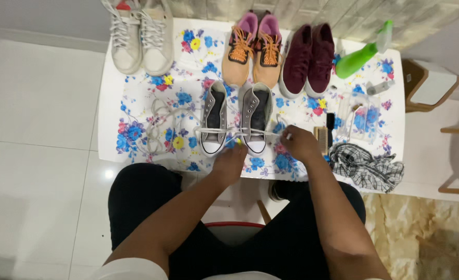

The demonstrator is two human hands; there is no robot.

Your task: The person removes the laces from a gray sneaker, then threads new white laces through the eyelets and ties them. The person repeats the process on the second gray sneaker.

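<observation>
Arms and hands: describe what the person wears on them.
Both forearms are bare down to the left hand and right hand. No gloves, watch or rings show. White short sleeves show only at the upper arms, at the bottom edge.

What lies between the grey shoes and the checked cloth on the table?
In the head view, between the grey shoes and the checked cloth lie the right hand, pinching a white lace, and a wooden brush beside it.

Glossy white floor tiles (37, 98), wooden chair (426, 85)
</observation>
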